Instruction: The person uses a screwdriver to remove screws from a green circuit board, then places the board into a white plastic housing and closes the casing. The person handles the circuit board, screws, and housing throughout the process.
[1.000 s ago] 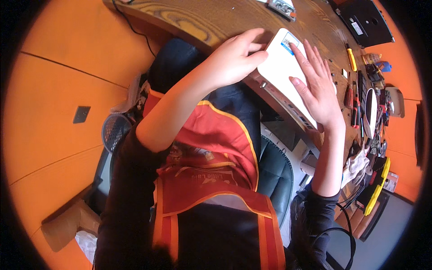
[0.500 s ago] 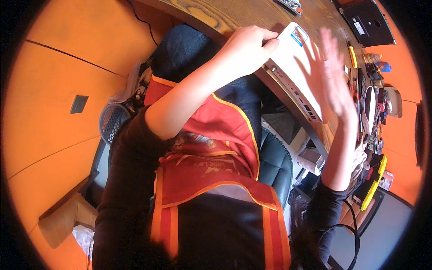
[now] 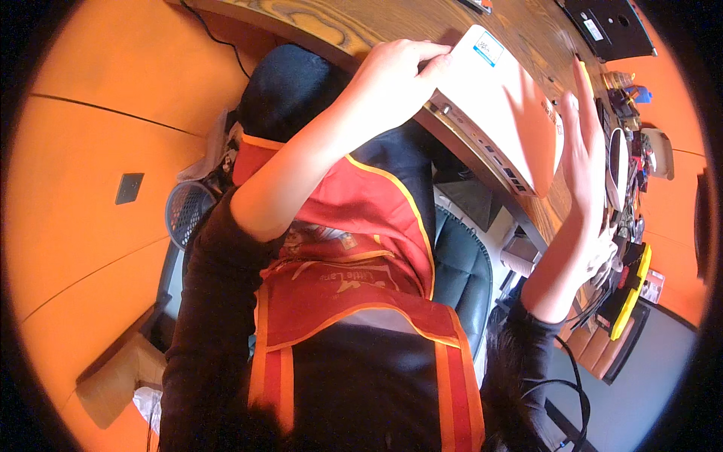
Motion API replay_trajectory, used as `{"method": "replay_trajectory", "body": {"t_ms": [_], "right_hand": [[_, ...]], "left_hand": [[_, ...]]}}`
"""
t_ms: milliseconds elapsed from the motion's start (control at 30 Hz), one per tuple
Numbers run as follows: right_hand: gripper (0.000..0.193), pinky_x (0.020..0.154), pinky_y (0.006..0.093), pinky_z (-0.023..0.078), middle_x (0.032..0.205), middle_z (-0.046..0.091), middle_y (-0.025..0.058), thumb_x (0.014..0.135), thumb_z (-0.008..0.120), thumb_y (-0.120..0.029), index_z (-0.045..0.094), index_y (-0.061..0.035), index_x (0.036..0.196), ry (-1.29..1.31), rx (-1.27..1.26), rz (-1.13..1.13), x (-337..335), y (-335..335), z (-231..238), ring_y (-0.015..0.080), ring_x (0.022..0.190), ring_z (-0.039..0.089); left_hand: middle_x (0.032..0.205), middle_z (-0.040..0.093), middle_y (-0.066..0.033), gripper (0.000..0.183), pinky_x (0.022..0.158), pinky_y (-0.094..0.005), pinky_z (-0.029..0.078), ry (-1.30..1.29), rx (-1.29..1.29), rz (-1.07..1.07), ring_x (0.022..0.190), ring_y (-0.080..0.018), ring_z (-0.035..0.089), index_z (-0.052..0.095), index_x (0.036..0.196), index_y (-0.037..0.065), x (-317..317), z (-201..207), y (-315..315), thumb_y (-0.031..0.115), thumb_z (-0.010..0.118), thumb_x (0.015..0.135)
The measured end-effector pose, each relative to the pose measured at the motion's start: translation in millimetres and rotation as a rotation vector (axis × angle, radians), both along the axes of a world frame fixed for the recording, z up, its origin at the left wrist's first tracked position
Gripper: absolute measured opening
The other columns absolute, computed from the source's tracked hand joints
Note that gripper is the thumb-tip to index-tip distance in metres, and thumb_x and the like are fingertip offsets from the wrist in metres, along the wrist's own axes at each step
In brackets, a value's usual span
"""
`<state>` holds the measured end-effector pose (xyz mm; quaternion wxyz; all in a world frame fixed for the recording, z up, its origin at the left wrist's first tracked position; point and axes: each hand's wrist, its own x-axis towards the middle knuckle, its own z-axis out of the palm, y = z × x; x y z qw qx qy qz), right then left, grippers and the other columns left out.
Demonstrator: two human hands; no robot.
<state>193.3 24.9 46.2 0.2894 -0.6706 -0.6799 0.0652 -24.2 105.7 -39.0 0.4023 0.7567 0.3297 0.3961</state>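
A white flat box-shaped device (image 3: 503, 105) with ports along one edge is tilted up at the near edge of a wooden desk (image 3: 331, 22). My left hand (image 3: 395, 71) grips its far left corner. My right hand (image 3: 586, 162) stands with straight fingers next to the device's right end, at or just off its side; contact is unclear. My forearms come up over a red and black garment (image 3: 339, 301).
A black device (image 3: 602, 26) lies at the desk's far right. Small tools and a yellow and black object (image 3: 629, 290) crowd the right side. A dark swivel chair (image 3: 459, 275) is under me. A mesh waste basket (image 3: 188, 211) stands on the orange floor (image 3: 83, 135) at left.
The white device has been tipped up from lying flat. My right hand slid off its top to the right end, and the left hand kept its hold on the corner.
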Motion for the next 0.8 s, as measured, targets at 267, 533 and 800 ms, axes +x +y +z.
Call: {"method": "replay_trajectory", "body": {"t_ms": [267, 533, 800], "right_hand": [[0.076, 0.104, 0.0329, 0.023, 0.145, 0.009, 0.0180, 0.082, 0.055, -0.002, 0.006, -0.0037, 0.140, 0.806, -0.107, 0.066, 10, -69, -49, 0.0228, 0.135, 0.007], [0.080, 0.106, 0.0434, 0.013, 0.145, 0.009, 0.0185, 0.075, 0.064, -0.027, 0.019, -0.0066, 0.139, 0.199, -0.181, -0.025, 2, -72, -24, 0.0285, 0.135, 0.005], [0.123, 0.104, 0.0562, 0.003, 0.144, -0.002, 0.0222, 0.032, 0.085, -0.041, 0.023, -0.0300, 0.138, -0.520, -0.502, 0.380, -23, -45, 5, 0.0395, 0.133, -0.001]], "left_hand": [[0.086, 0.061, -0.0183, 0.024, 0.070, -0.0305, 0.048, -0.190, 0.023, 0.136, 0.078, -0.0254, 0.062, 0.055, 0.105, -0.006, -11, 6, -74, 0.009, 0.053, 0.085], [0.102, 0.056, -0.0136, 0.034, 0.075, -0.0298, 0.052, -0.771, -1.088, -0.141, 0.091, -0.0179, 0.059, 0.042, 0.114, 0.000, -3, 2, -104, 0.015, 0.055, 0.087], [0.099, 0.056, -0.0118, 0.035, 0.076, -0.0257, 0.049, -0.595, -0.937, -0.208, 0.094, -0.0168, 0.057, 0.039, 0.111, -0.001, -2, -4, -119, 0.016, 0.057, 0.086]]}}
